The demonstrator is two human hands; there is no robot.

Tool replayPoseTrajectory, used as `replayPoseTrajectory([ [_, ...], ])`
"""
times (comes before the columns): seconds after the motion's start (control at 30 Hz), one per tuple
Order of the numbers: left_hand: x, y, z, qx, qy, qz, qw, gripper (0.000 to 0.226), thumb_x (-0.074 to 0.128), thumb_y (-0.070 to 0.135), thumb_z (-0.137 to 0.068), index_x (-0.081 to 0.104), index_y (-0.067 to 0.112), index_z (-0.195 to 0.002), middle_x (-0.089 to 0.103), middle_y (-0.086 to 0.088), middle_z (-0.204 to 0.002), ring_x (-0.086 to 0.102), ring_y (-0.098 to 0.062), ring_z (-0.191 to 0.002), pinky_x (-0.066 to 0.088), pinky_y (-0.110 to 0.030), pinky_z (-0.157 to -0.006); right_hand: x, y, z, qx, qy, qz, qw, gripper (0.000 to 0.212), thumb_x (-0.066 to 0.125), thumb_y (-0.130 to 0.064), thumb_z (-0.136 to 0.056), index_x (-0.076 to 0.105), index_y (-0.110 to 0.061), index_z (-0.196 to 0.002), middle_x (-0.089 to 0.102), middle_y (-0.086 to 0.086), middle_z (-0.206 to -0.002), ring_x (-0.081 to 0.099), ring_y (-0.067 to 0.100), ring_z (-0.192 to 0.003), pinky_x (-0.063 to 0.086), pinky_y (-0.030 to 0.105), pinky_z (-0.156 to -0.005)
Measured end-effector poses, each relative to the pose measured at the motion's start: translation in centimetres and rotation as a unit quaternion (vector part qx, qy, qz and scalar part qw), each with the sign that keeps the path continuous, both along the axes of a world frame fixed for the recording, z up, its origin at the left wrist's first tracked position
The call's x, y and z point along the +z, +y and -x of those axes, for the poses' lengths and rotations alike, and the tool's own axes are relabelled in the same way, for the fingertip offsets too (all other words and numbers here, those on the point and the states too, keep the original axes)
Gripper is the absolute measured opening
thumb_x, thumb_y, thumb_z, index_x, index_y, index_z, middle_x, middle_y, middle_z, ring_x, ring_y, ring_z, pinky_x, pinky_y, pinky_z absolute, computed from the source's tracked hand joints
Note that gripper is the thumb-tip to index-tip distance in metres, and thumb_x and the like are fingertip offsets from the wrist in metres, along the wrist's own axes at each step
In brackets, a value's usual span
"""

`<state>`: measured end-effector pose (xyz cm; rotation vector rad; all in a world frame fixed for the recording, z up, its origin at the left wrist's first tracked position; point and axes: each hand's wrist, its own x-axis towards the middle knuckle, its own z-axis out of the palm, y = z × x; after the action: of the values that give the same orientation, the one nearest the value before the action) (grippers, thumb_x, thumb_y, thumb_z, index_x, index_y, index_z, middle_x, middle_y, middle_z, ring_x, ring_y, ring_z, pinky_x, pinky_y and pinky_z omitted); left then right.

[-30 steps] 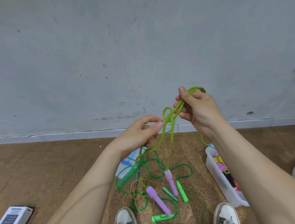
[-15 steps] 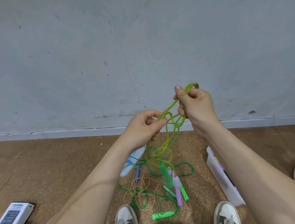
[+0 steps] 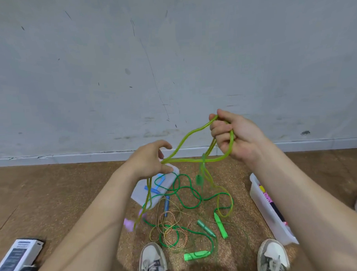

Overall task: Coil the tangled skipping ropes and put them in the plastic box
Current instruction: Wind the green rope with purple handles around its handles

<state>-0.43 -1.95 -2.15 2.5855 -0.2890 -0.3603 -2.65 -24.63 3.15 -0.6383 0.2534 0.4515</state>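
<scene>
right hand (image 3: 235, 135) grips loops of the yellow-green skipping rope (image 3: 186, 138), left hand (image 3: 151, 160) pinches it, yet its dangling tail could snag the dark green skipping rope (image 3: 193, 191) below.

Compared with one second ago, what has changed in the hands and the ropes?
The left hand has moved left, away from the right hand, drawing the yellow-green skipping rope out into a wide loop. Its purple handle has swung left. Both hands still grip this rope; the dark green rope on the floor and the plastic box are unchanged.
</scene>
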Motion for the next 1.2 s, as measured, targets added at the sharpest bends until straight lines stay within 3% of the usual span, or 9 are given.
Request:
replayPoseTrajectory([
  [0.07, 1.0, -0.8, 0.8, -0.028, -0.014, 0.088, 0.996, 0.059, 0.083, 0.013, -0.069, 0.048, 0.033, -0.113, 0.049, 0.002, -0.098, 0.05, -0.015, -0.082, 0.044, -0.027, -0.076, 0.0, 0.2, 0.1, -0.021, 0.002, -0.025, 0.999, 0.03, 0.037, -0.027, -0.103, 0.047, -0.01, -0.08, 0.032, -0.005, -0.045, 0.033, 0.001, -0.03, 0.021, 0.014, -0.026],
  [0.2, 3.5, -3.3, 2.9, -0.039, 0.028, 0.358, 0.932, 0.023, 0.068, -0.004, -0.08, 0.057, 0.014, -0.089, 0.054, -0.006, -0.078, 0.049, -0.017, -0.063, 0.047, -0.027, -0.063, -0.4, 1.7, 0.2, -0.069, -0.015, -0.037, 0.997, 0.029, 0.039, -0.022, -0.103, 0.049, -0.003, -0.084, 0.045, 0.003, -0.051, 0.048, 0.006, -0.04, 0.035, 0.009, -0.032],
  [0.33, 1.1, -5.6, 3.8, -0.161, 0.112, 0.18, 0.964, 0.026, 0.073, 0.025, -0.083, 0.065, 0.019, -0.107, 0.066, -0.007, -0.088, 0.059, -0.008, -0.07, 0.05, -0.024, -0.075, -0.4, 2.5, 0.4, -0.096, -0.042, -0.039, 0.994, 0.029, 0.039, -0.02, -0.103, 0.051, 0.0, -0.086, 0.054, 0.009, -0.052, 0.058, 0.013, -0.042, 0.044, 0.014, -0.037],
  [0.5, -1.8, -5.7, 2.7, -0.226, 0.013, -0.012, 0.974, 0.018, 0.067, 0.03, -0.086, 0.072, 0.019, -0.1, 0.069, 0.003, -0.087, 0.06, -0.01, -0.079, 0.047, -0.025, -0.078, -0.1, 1.8, 0.2, -0.123, -0.054, -0.059, 0.989, 0.028, 0.042, -0.02, -0.103, 0.053, 0.001, -0.087, 0.054, 0.01, -0.056, 0.06, 0.014, -0.044, 0.045, 0.014, -0.038],
  [0.63, -1.8, -5.7, 1.9, -0.09, -0.016, 0.142, 0.986, 0.02, 0.076, 0.013, -0.077, 0.062, 0.023, -0.086, 0.066, -0.001, -0.089, 0.06, -0.012, -0.079, 0.051, -0.032, -0.078, 0.2, 1.3, 0.2, -0.128, -0.068, -0.053, 0.988, 0.03, 0.043, -0.022, -0.102, 0.053, 0.0, -0.084, 0.054, 0.009, -0.053, 0.059, 0.013, -0.045, 0.044, 0.013, -0.038],
  [0.77, 0.5, -5.9, 2.4, -0.058, 0.204, 0.462, 0.861, 0.059, 0.068, -0.007, -0.071, 0.047, 0.012, -0.123, 0.06, -0.01, -0.118, 0.06, -0.022, -0.111, 0.049, -0.037, -0.093, 0.4, 1.3, 0.4, -0.102, -0.083, -0.021, 0.991, 0.03, 0.046, -0.026, -0.101, 0.053, -0.003, -0.083, 0.054, 0.006, -0.052, 0.058, 0.009, -0.045, 0.043, 0.011, -0.036],
  [0.87, 1.3, -6.5, 3.5, -0.099, 0.259, 0.448, 0.85, 0.06, 0.071, 0.015, -0.071, 0.045, 0.016, -0.125, 0.062, -0.006, -0.106, 0.063, -0.02, -0.1, 0.047, -0.034, -0.094, 0.6, 0.7, 0.3, -0.109, -0.082, -0.005, 0.991, 0.029, 0.048, -0.026, -0.1, 0.054, -0.004, -0.082, 0.052, 0.003, -0.053, 0.056, 0.007, -0.043, 0.04, 0.01, -0.034],
  [1.0, 1.2, -7.3, 3.0, -0.045, 0.095, 0.424, 0.899, 0.073, 0.079, 0.029, -0.061, 0.045, 0.027, -0.125, 0.055, -0.001, -0.114, 0.058, -0.012, -0.1, 0.051, -0.026, -0.084, 0.7, 0.0, 0.4, -0.13, -0.087, -0.001, 0.988, 0.028, 0.051, -0.022, -0.099, 0.054, -0.004, -0.078, 0.048, 0.002, -0.059, 0.054, 0.005, -0.042, 0.037, 0.01, -0.032],
  [1.2, 1.7, -6.5, 3.8, -0.277, 0.257, 0.279, 0.883, 0.02, 0.049, 0.018, -0.098, 0.055, 0.002, -0.108, 0.067, -0.014, -0.099, 0.062, -0.019, -0.095, 0.046, -0.032, -0.092, 0.3, -0.2, 0.2, -0.143, -0.095, 0.059, 0.983, 0.029, 0.052, -0.025, -0.098, 0.055, -0.003, -0.08, 0.046, 0.001, -0.055, 0.052, 0.005, -0.043, 0.035, 0.01, -0.032],
])
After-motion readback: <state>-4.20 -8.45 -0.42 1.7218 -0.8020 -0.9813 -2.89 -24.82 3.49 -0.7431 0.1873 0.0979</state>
